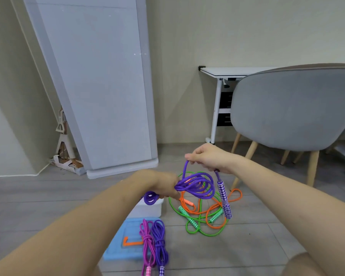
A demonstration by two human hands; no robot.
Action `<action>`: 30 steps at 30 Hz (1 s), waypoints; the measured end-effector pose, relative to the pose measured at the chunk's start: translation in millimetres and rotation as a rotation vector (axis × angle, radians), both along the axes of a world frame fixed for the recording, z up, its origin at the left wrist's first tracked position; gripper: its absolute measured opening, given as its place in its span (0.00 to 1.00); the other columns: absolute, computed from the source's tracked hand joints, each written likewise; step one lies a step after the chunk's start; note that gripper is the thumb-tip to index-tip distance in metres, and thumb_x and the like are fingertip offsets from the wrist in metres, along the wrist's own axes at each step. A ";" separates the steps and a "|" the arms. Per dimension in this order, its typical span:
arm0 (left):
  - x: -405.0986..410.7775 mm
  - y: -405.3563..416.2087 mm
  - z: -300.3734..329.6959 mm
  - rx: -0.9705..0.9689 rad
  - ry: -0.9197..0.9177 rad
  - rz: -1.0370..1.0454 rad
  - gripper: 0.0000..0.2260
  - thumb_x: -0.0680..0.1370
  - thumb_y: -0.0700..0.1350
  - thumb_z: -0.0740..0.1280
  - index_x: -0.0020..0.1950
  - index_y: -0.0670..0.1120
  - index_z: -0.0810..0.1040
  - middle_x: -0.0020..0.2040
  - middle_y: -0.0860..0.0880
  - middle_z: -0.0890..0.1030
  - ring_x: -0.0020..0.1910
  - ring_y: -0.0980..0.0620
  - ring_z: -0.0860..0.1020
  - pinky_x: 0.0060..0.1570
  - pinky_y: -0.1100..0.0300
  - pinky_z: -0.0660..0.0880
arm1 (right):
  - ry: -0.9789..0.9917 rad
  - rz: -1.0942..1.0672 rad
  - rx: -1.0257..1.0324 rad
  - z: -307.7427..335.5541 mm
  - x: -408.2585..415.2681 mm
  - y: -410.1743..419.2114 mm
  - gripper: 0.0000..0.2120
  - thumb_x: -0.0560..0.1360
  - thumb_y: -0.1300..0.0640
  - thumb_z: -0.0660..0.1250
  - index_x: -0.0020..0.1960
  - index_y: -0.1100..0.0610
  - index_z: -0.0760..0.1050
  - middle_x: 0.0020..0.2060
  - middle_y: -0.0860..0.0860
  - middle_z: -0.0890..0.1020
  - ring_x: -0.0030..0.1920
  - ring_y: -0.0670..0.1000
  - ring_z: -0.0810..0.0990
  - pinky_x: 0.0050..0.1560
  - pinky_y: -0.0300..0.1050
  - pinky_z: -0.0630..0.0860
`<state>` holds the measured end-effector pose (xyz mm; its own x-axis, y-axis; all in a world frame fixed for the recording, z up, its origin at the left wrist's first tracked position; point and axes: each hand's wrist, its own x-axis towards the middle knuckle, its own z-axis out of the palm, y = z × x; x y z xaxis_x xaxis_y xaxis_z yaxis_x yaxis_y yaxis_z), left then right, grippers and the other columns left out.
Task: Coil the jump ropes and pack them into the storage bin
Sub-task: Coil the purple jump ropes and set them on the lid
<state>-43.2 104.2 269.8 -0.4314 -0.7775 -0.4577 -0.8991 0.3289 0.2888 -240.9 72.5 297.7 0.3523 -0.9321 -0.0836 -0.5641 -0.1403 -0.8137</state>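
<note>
Gripping the purple rope [195,184] bundle, the left hand [163,185] sat just above the white storage bin [147,209], while the right hand [209,158] pinched the strand up past it, so the bin was closest to the left.

grey floor [48,200]: ropes [199,218], bin [147,210], lid [118,250].

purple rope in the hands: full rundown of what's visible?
The purple rope is a braided-looking cord, gathered into several loose loops held above the floor. The left hand grips the bundle at its middle, a smaller loop sticking out on the near side. The right hand pinches a strand higher up. Two purple-and-white diamond-patterned handles dangle below the right hand.
</note>
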 end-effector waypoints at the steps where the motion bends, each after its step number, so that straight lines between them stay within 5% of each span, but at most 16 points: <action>1: -0.8 -4.5 -5.8 -0.050 -0.014 0.025 0.10 0.81 0.50 0.66 0.48 0.46 0.70 0.40 0.44 0.77 0.32 0.48 0.74 0.31 0.60 0.72 | -0.035 0.016 -0.011 2.3 6.5 2.5 0.15 0.81 0.48 0.67 0.43 0.59 0.81 0.23 0.44 0.65 0.25 0.46 0.58 0.26 0.40 0.55; 4: 1.1 -15.0 -17.3 -0.094 0.157 0.220 0.12 0.82 0.51 0.64 0.44 0.47 0.67 0.40 0.43 0.76 0.33 0.47 0.74 0.36 0.58 0.71 | -0.131 0.145 0.007 10.7 16.1 13.6 0.14 0.84 0.56 0.62 0.45 0.59 0.80 0.28 0.48 0.66 0.25 0.46 0.59 0.25 0.40 0.55; 8: 2.2 -21.8 -11.5 -0.089 0.654 0.549 0.12 0.84 0.46 0.61 0.41 0.47 0.67 0.34 0.47 0.66 0.28 0.51 0.65 0.28 0.61 0.65 | -0.197 0.281 0.050 13.9 16.5 26.3 0.13 0.85 0.59 0.59 0.57 0.69 0.77 0.31 0.50 0.69 0.25 0.46 0.59 0.25 0.40 0.55; 15: 10.6 -15.8 28.6 0.214 1.150 0.520 0.09 0.79 0.37 0.69 0.45 0.44 0.69 0.30 0.50 0.61 0.25 0.54 0.60 0.23 0.61 0.64 | -0.317 0.303 0.144 15.2 -8.3 22.9 0.13 0.86 0.55 0.58 0.57 0.63 0.76 0.33 0.53 0.70 0.25 0.48 0.61 0.27 0.41 0.58; 19: 15.2 -1.0 46.6 0.335 1.268 0.371 0.13 0.79 0.40 0.71 0.36 0.49 0.72 0.33 0.50 0.59 0.26 0.56 0.59 0.24 0.65 0.62 | -0.334 0.260 0.187 11.1 -14.5 20.0 0.11 0.85 0.53 0.60 0.53 0.60 0.75 0.33 0.53 0.70 0.26 0.48 0.62 0.28 0.41 0.59; 22: 11.7 10.6 57.0 0.488 1.335 0.356 0.16 0.78 0.58 0.66 0.42 0.47 0.66 0.34 0.51 0.60 0.25 0.59 0.59 0.23 0.67 0.62 | -0.299 0.297 0.248 6.9 -14.8 18.1 0.12 0.83 0.50 0.62 0.51 0.59 0.74 0.32 0.52 0.69 0.28 0.49 0.62 0.31 0.43 0.58; 25: 6.8 16.6 62.5 0.549 1.238 0.363 0.24 0.75 0.69 0.57 0.43 0.47 0.66 0.34 0.51 0.58 0.24 0.59 0.57 0.21 0.67 0.60 | -0.243 0.314 0.267 5.9 -15.6 14.7 0.12 0.79 0.48 0.66 0.49 0.58 0.76 0.32 0.52 0.68 0.29 0.50 0.63 0.32 0.43 0.60; 30: 10.9 19.1 62.8 0.466 0.977 0.322 0.22 0.77 0.66 0.59 0.43 0.48 0.63 0.33 0.52 0.61 0.25 0.58 0.57 0.22 0.67 0.60 | -0.143 0.252 0.170 11.3 -27.7 6.5 0.11 0.76 0.49 0.73 0.44 0.57 0.78 0.31 0.53 0.68 0.29 0.49 0.63 0.32 0.44 0.59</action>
